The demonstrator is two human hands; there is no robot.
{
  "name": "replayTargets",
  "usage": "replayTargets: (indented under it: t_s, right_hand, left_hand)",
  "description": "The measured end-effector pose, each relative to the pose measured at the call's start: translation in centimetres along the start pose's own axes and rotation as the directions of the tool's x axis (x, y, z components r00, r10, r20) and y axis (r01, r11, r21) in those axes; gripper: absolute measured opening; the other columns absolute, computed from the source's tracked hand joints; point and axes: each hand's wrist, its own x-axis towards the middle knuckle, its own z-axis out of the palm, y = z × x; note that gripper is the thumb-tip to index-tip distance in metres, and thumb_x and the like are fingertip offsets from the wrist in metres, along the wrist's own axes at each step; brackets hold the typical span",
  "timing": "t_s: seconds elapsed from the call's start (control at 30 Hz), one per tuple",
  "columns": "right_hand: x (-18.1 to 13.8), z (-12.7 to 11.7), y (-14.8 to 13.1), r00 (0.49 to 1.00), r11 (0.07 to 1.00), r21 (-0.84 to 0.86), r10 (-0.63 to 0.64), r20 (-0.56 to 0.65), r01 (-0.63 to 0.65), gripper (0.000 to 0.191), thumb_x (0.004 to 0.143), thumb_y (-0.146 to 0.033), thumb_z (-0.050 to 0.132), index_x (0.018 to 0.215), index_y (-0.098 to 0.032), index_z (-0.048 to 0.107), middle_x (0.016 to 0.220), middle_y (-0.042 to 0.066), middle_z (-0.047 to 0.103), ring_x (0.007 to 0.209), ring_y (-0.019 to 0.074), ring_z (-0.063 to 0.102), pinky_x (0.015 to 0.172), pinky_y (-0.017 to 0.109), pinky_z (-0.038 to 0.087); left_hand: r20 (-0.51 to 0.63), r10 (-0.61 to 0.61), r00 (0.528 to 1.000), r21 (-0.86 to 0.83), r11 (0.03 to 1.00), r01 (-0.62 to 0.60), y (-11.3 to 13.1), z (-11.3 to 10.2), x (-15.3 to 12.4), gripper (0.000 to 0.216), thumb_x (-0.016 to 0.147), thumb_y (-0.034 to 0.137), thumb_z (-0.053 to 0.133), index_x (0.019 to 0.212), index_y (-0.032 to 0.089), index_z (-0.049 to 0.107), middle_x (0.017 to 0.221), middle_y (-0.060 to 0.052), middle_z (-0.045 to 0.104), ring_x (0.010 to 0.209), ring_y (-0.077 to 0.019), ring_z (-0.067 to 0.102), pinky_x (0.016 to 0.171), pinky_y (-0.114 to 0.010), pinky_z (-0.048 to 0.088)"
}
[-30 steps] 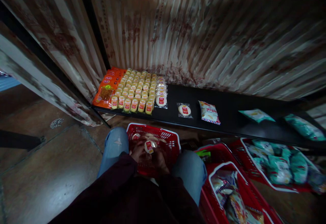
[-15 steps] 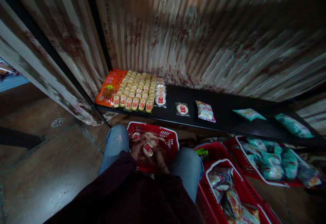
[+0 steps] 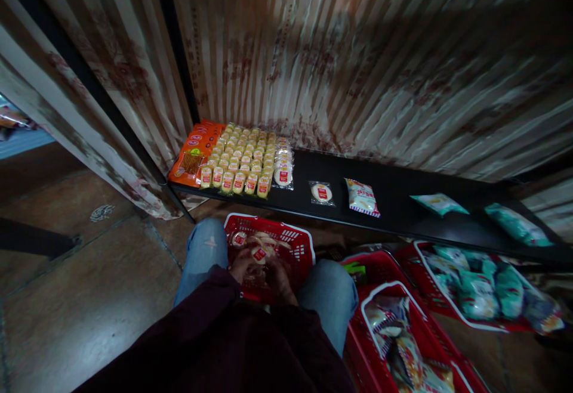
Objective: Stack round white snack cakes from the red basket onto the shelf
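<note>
A red basket (image 3: 308,256) with a white rim stands between my knees. Inside it lie several round pale wafers or crackers (image 3: 265,237) in clear wrappers, one with a red label (image 3: 239,238) at the left. Over the basket, my left hand (image 3: 240,263) and my right hand (image 3: 278,275) are closed around the edges of a wrapped round cracker (image 3: 259,254), its red label facing up. My fingertips are dim and partly hidden.
On the low black shelf (image 3: 308,166) lie an orange packet (image 3: 192,155), rows of small yellow packets (image 3: 239,160), a column of wrapped crackers (image 3: 283,175), a single wrapped cracker (image 3: 321,191), a white bag (image 3: 362,196) and green bags (image 3: 441,203). Bag-filled baskets (image 3: 430,327) stand right.
The wrapped cracker between my hands has shifted slightly up and lies flatter, and my right hand has moved a little towards it. The view has shifted slightly.
</note>
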Motion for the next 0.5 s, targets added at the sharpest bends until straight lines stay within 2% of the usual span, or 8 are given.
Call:
replayTargets:
  t_s: [0.1, 0.27, 0.4, 0.5]
  right_hand:
    - [0.2, 0.1, 0.3, 0.997, 0.998, -0.034, -0.053, -0.054, 0.051, 0.041, 0.051, -0.038, 0.077, 0.088, -0.023, 0.066, 0.067, -0.001, 0.069, 0.056, 0.0160, 0.061, 0.052, 0.027, 0.046]
    - [0.3, -0.3, 0.4, 0.974, 0.982, -0.108, -0.168, -0.152, 0.153, 0.046, 0.050, -0.038, 0.076, 0.093, -0.021, 0.073, 0.074, 0.002, 0.073, 0.067, 0.0193, 0.062, 0.063, 0.031, 0.048]
    - [0.4, -1.1, 0.4, 0.952, 0.943, -0.254, -0.261, -0.161, 0.215, 0.042, 0.051, -0.046, 0.076, 0.084, -0.020, 0.076, 0.089, 0.008, 0.075, 0.084, 0.0245, 0.064, 0.075, 0.035, 0.050]
    - [0.4, -1.5, 0.2, 0.951, 0.914, -0.346, -0.276, -0.141, 0.214, 0.046, 0.054, -0.054, 0.073, 0.085, -0.019, 0.077, 0.093, 0.009, 0.075, 0.087, 0.0259, 0.064, 0.078, 0.037, 0.050]
  left_hand:
    - [0.005, -0.001, 1.000, 0.045, 0.999, 0.000, -0.2, 0.1, -0.1, 0.053, 0.057, 0.023, 0.084, 0.105, 0.018, 0.063, 0.074, 0.001, 0.068, 0.060, -0.0103, 0.062, 0.056, -0.019, 0.046]
    - [-0.033, 0.014, 0.999, 0.081, 0.997, -0.011, 0.0, 0.1, -0.1, 0.038, 0.060, 0.023, 0.084, 0.090, 0.016, 0.062, 0.070, 0.001, 0.067, 0.063, -0.0110, 0.063, 0.060, -0.020, 0.047]
    - [-0.072, 0.052, 0.996, 0.003, 0.999, -0.052, 0.2, 0.1, -0.2, 0.028, 0.067, 0.023, 0.080, 0.081, 0.017, 0.057, 0.070, 0.000, 0.066, 0.066, -0.0117, 0.065, 0.067, -0.023, 0.052]
    - [-0.078, 0.045, 0.996, 0.002, 0.999, -0.045, 0.2, 0.0, -0.4, 0.028, 0.068, 0.021, 0.079, 0.083, 0.018, 0.055, 0.070, 0.001, 0.066, 0.066, -0.0122, 0.066, 0.069, -0.024, 0.053]
